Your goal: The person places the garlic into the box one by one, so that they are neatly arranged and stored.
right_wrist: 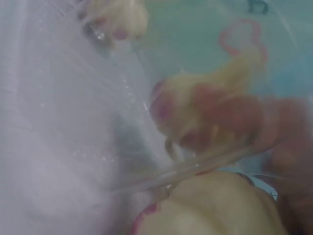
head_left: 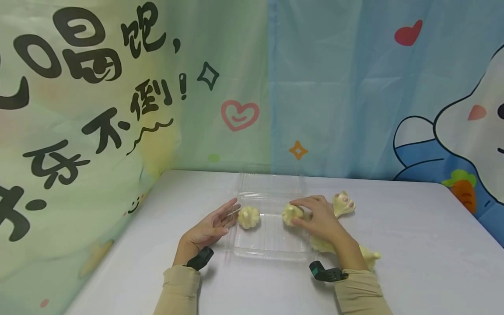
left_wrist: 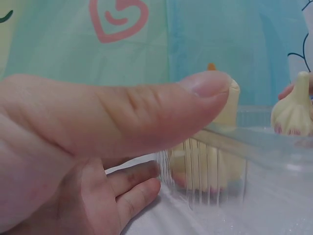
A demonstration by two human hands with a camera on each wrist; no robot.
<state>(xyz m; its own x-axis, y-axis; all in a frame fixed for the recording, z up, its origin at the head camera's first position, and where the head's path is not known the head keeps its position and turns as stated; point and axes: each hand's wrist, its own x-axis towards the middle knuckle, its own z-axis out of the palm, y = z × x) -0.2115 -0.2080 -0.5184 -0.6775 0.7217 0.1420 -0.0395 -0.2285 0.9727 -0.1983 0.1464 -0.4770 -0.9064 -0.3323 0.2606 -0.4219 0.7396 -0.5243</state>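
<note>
A clear plastic clamshell box [head_left: 271, 253] lies open on the table with its lid [head_left: 271, 183] folded back. Inside it, toward the left, a pale garlic bulb [head_left: 248, 217] stands stem up. My left hand [head_left: 210, 225] is at the box's left wall, fingers extended; the left wrist view shows the thumb [left_wrist: 161, 110] near the rim. Over the right part of the box, my right hand [head_left: 323, 221] pinches a second garlic bulb [head_left: 292, 214] between thumb and fingers. That bulb [right_wrist: 178, 105] appears through the clear wall in the right wrist view, its base purplish.
More garlic bulbs lie on the white table [head_left: 425, 227] right of the box: one behind the right hand [head_left: 344, 204], others partly hidden under the right forearm [head_left: 320, 245]. A printed curtain [head_left: 327, 87] hangs behind the table.
</note>
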